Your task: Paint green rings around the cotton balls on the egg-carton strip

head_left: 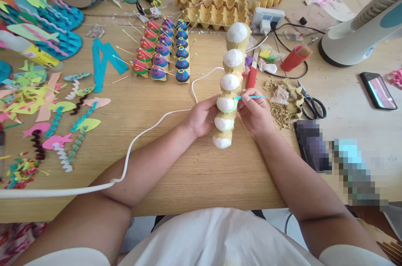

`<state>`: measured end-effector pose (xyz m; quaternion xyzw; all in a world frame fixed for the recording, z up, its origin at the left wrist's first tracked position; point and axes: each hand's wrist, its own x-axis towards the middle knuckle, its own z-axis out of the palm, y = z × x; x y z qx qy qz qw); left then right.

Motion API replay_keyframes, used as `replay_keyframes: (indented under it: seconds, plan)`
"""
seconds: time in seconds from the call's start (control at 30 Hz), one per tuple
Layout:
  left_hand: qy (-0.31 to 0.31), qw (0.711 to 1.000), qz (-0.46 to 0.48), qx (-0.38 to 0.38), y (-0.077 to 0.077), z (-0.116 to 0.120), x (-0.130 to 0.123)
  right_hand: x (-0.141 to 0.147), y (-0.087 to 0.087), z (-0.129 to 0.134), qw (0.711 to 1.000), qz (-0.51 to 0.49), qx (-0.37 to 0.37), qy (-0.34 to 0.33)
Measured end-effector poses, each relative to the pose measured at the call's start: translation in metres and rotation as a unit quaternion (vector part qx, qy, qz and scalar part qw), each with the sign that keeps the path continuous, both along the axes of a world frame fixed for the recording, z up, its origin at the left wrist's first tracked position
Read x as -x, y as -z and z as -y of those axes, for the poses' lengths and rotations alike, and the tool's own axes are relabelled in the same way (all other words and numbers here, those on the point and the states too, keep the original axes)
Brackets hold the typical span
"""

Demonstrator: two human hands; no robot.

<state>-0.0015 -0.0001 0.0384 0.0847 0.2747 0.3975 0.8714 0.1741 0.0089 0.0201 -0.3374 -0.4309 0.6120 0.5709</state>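
Note:
A strip of egg carton (pixel 233 71) with several white-topped bumps stands out over the table, held from the left by my left hand (pixel 204 117). Light green lines ring the lower bumps. My right hand (pixel 256 112) pinches a thin blue stick (pixel 256 97), whose tip touches the side of a green-edged bump. Left of the strip are rows of painted egg-carton caterpillars (pixel 161 60) in red, purple and blue, with pins stuck in them. Part of each hand's fingers is hidden behind the strip.
An uncut egg tray (pixel 216 4) and a power strip (pixel 268 17) lie behind. A white cord (pixel 135 138) crosses my left arm. Scissors (pixel 314 106), a red cutter (pixel 252 77), phones (pixel 378 90) and a fan base (pixel 341 50) are rightward; paper fish (pixel 58 141) lie leftward.

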Motion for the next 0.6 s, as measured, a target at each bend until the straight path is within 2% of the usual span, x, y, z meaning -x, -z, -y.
replay_keyframes:
  seconds: [0.37,0.6]
  plan:
    - [-0.017,0.999,-0.018,0.033,-0.0034,0.0004,-0.0017,-0.0025,0.0043,-0.0011,1.000,0.019,-0.008,0.007]
    - [-0.021,0.999,-0.027,0.010,-0.0027,-0.0001,-0.0006,-0.0014,-0.0002,-0.0002,0.999,-0.017,-0.034,0.032]
